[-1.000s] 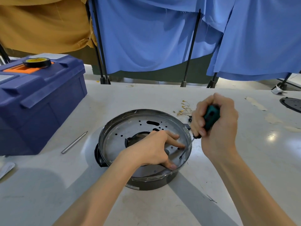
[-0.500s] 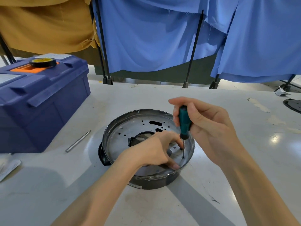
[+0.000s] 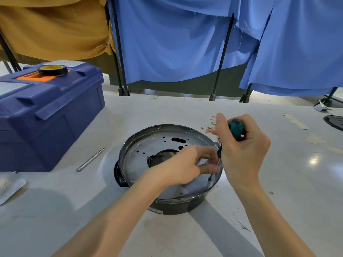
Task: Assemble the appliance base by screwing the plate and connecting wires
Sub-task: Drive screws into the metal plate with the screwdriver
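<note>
While the head view looked down on a pale, scuffed desk (image 3: pixel 55 210), the appliance base (image 3: pixel 176 208) sat near the middle of it, a round dark shell with the perforated metal plate (image 3: pixel 141 154) lying inside. Right hand (image 3: pixel 241 154) was wrapped round the teal handle of a screwdriver (image 3: pixel 236 128), shaft angled down, tip at a hole near the plate's right rim. Left hand (image 3: pixel 185 167) rested on the plate with fingers bent toward the shaft; blurred, so I cannot tell whether it pinched anything. Both hands were close together over the right side of the base.

Desk left: a blue toolbox (image 3: pixel 46 127) with an orange latch, a black tape roll (image 3: pixel 52 70) on its lid. A thin metal rod (image 3: pixel 91 159) lay between toolbox and base. A white packet (image 3: pixel 9 188) was at the left edge. Small brass terminals (image 3: pixel 210 125) were scattered just behind the base. Tape residue patches (image 3: pixel 295 121) marked the right part, and a dark disc (image 3: pixel 334 121) was cut off at the right edge.

Behind the desk: blue curtains (image 3: pixel 176 43) hung on black stand poles (image 3: pixel 222 58), and a mustard cloth (image 3: pixel 55 28) hung at upper left.
</note>
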Demonstrator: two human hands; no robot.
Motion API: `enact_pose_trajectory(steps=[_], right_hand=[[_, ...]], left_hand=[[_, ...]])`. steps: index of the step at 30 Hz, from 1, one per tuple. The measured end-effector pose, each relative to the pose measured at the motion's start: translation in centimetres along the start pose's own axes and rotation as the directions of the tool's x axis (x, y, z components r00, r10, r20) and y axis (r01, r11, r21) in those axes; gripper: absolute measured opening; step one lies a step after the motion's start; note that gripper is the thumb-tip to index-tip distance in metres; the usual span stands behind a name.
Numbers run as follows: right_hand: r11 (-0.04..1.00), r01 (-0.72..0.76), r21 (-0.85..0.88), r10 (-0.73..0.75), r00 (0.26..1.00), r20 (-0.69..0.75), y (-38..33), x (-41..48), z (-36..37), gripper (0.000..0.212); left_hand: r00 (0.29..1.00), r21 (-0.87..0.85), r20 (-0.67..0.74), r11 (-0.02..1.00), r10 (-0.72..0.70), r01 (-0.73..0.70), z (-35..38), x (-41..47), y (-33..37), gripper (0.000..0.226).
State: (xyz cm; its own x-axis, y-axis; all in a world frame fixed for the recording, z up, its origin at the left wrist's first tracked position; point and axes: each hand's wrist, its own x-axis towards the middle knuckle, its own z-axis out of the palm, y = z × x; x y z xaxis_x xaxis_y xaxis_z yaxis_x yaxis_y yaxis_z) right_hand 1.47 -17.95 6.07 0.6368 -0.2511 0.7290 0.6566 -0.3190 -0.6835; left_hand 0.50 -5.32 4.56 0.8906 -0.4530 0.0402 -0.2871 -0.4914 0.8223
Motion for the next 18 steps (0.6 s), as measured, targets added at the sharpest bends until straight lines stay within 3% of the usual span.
enact_pose_trajectory(steps=[4, 6, 8, 11, 12, 14, 16, 18], right_hand=[[0.995, -0.09, 0.038, 0.088, 0.995, 0.037, -0.9, -0.3, 0.0, 0.049], [0.978, -0.164, 0.13, 0.14, 0.974, 0.18, -1.4, 0.6, -0.9, 0.041], [0.95, -0.217, 0.222, 0.109, 0.903, 0.416, -1.8, 2.0, -2.4, 0.028], [0.975, -0.092, 0.201, -0.055, 0.781, 0.622, -1.8, 3.8, -4.1, 0.03], [0.987, -0.026, 0.161, -0.08, 0.781, 0.62, -1.9, 3.9, -4.2, 0.024], [0.995, 0.021, 0.102, -0.071, 0.856, 0.513, -1.8, 3.5, -3.6, 0.015], [0.997, 0.078, 0.024, -0.081, 0.939, 0.333, -1.6, 3.0, -2.7, 0.02], [0.948, 0.256, -0.19, -0.23, 0.962, 0.148, -1.2, 2.5, -2.0, 0.032]], left_hand=[[0.999, 0.038, -0.043, 0.999, 0.016, -0.014, 0.7, 0.2, 0.5, 0.017], [0.999, 0.069, -0.047, 0.998, 0.007, -0.004, 0.7, 0.3, 0.6, 0.018], [0.999, 0.1, -0.042, 0.995, -0.001, 0.005, 0.6, 0.4, 0.6, 0.022], [1.0, 0.094, -0.024, 0.996, 0.003, -0.001, 0.6, 0.3, 0.6, 0.023], [1.0, 0.074, -0.012, 0.997, 0.012, -0.011, 0.6, 0.3, 0.5, 0.022], [1.0, 0.028, 0.005, 1.0, 0.01, -0.01, 0.5, 0.2, 0.4, 0.017], [1.0, -0.028, -0.005, 0.999, -0.016, 0.016, 0.6, 0.3, 0.5, 0.013], [1.0, -0.043, -0.017, 0.999, -0.012, 0.011, 0.6, 0.5, 0.6, 0.01]])
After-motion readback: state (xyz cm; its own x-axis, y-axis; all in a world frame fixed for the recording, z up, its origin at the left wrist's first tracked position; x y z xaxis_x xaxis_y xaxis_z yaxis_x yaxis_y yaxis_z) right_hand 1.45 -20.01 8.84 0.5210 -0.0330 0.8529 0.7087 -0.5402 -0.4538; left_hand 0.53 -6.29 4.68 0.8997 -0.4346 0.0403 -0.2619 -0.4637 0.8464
